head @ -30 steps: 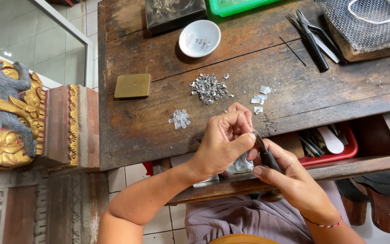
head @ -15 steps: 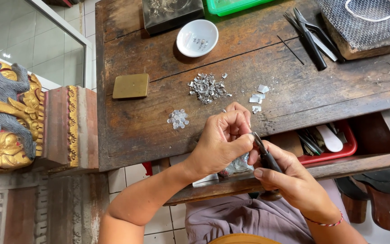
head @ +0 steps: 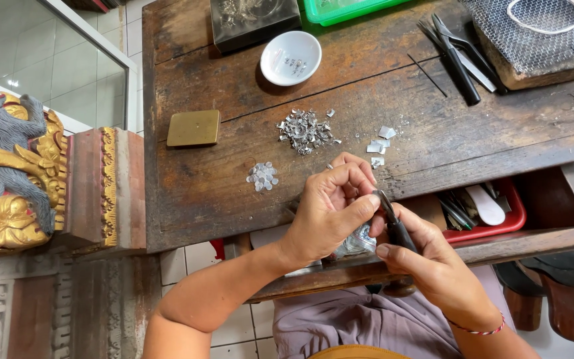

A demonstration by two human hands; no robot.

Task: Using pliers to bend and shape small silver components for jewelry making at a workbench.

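Note:
My left hand [head: 333,206] is curled at the front edge of the wooden workbench [head: 234,100], its fingertips pinched together on a tiny piece that I cannot make out. My right hand [head: 433,262] grips dark-handled pliers [head: 393,223], whose jaws meet the left fingertips. Just beyond the hands lie a heap of small silver scraps [head: 305,129], a few flat silver squares [head: 379,143] and a cluster of small round silver discs [head: 262,176].
A white bowl [head: 291,58] with tiny pieces, a brass block [head: 194,127], black tweezers and shears [head: 460,50], and a wire-mesh block [head: 539,36] sit on the bench. An open drawer holds a red tray [head: 486,209] of tools. A carved gilded statue [head: 8,173] stands left.
Both hands stay together at the bench edge; the view has shifted only slightly.

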